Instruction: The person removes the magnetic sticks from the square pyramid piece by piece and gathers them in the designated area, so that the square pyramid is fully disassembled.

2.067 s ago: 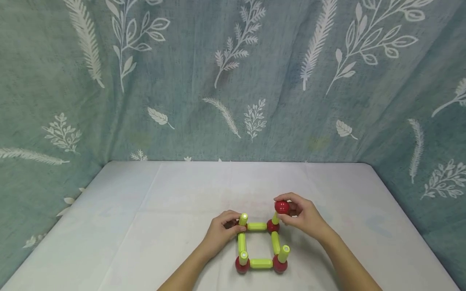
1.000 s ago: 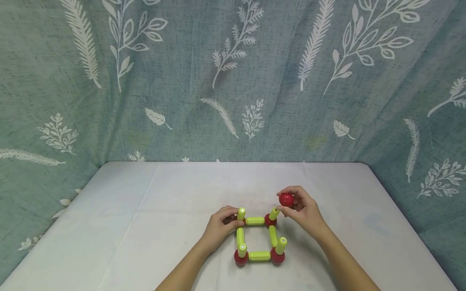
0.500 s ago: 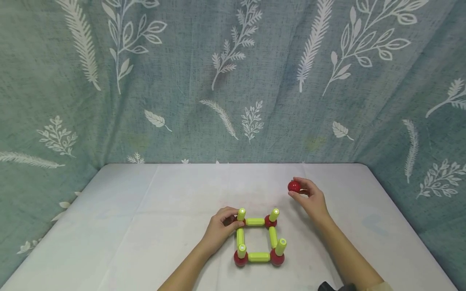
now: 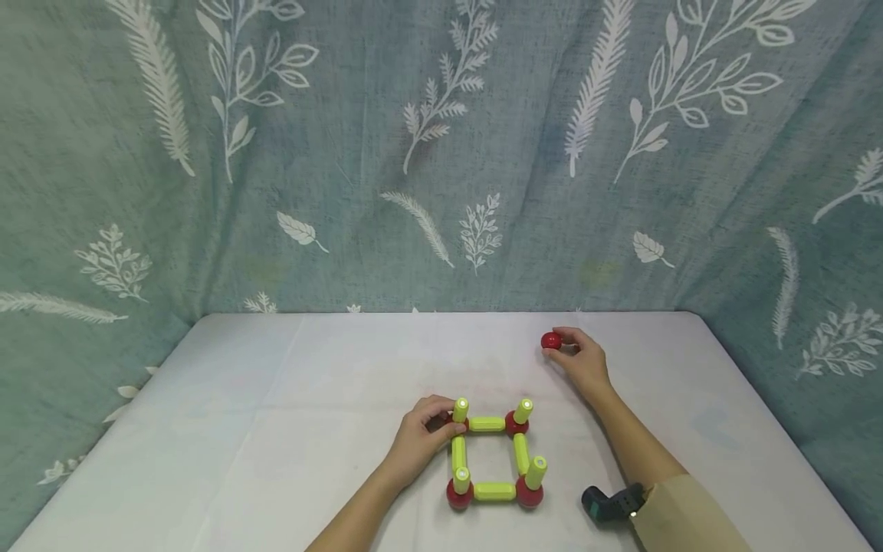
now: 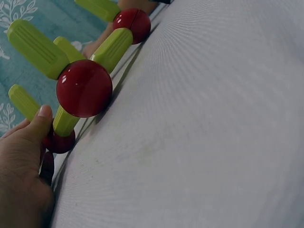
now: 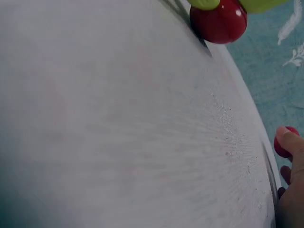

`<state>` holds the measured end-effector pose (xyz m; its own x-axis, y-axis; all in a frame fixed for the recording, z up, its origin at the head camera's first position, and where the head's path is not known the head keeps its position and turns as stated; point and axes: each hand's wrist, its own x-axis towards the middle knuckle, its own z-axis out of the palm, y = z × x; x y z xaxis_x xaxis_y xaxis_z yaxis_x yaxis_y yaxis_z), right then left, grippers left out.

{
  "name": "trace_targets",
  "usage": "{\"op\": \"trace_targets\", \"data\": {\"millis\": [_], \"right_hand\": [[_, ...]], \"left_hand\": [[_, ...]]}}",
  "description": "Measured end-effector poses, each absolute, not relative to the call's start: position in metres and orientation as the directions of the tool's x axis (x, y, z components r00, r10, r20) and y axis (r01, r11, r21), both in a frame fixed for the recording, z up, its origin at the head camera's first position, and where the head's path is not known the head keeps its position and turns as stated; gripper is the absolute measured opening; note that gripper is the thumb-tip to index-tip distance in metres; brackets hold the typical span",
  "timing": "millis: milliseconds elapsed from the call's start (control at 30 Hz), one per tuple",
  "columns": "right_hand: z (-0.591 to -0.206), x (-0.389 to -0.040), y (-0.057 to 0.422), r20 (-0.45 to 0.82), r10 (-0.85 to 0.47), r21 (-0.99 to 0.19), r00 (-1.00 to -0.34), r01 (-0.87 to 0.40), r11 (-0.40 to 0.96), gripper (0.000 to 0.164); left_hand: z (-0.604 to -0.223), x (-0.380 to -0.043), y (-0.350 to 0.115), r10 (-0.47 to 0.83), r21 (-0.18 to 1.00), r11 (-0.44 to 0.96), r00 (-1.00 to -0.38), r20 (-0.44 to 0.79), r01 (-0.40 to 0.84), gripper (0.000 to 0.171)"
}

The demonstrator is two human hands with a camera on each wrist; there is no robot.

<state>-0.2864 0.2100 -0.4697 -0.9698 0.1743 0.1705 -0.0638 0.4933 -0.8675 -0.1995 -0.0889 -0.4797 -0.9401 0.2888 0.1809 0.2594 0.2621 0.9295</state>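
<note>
A square frame of yellow-green rods [image 4: 494, 491] joined by red balls [image 4: 460, 494] lies on the white table, with a short rod [image 4: 535, 471] standing up from each corner ball. My left hand [image 4: 417, 441] grips the far-left corner ball, thumb in front; the left wrist view shows that thumb [image 5: 40, 124] by the ball's rod. Near the table's back edge, right of the frame, my right hand [image 4: 582, 362] pinches a loose red ball [image 4: 550, 341] between thumb and fingers. In the right wrist view the same ball [image 6: 283, 142] shows at the right edge, partly covered by the thumb.
The white table [image 4: 310, 429] extends on both sides of the frame. Behind it hangs a blue-green curtain [image 4: 359, 153] with white leaf prints. A black wrist device [image 4: 612, 504] sits at the right sleeve [image 4: 690, 514].
My right hand has carried the red ball from the top of the far-right upright rod back toward the table's far edge. My left hand keeps its hold on the corner ball.
</note>
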Motion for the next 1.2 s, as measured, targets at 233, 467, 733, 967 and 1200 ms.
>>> {"op": "trace_targets", "data": {"millis": [233, 467, 733, 967, 1200], "right_hand": [[-0.471, -0.296, 0.210, 0.150, 0.159, -0.883, -0.976, -0.060, 0.466, 0.049], [-0.475, -0.304, 0.206, 0.128, 0.132, -0.840, -0.983, -0.037, 0.541, 0.045], [-0.476, -0.305, 0.206, 0.101, 0.141, -0.841, -0.985, -0.009, 0.541, 0.047], [-0.475, -0.302, 0.206, 0.094, 0.150, -0.876, -0.984, -0.010, 0.483, 0.050], [-0.473, -0.288, 0.205, 0.126, 0.156, -0.874, -0.980, -0.035, 0.484, 0.052]], "left_hand": [[-0.480, -0.197, -0.088, 0.295, 0.930, 0.264, -0.939, 0.176, 0.256, 0.026], [-0.480, -0.198, -0.088, 0.296, 0.922, 0.270, -0.935, 0.194, 0.277, 0.025], [-0.471, -0.193, -0.084, 0.265, 0.933, 0.275, -0.951, 0.160, 0.233, 0.024], [-0.448, -0.184, -0.084, 0.280, 0.932, 0.288, -0.950, 0.136, 0.218, 0.024], [-0.471, -0.194, -0.087, 0.269, 0.929, 0.279, -0.948, 0.168, 0.244, 0.026]]}}
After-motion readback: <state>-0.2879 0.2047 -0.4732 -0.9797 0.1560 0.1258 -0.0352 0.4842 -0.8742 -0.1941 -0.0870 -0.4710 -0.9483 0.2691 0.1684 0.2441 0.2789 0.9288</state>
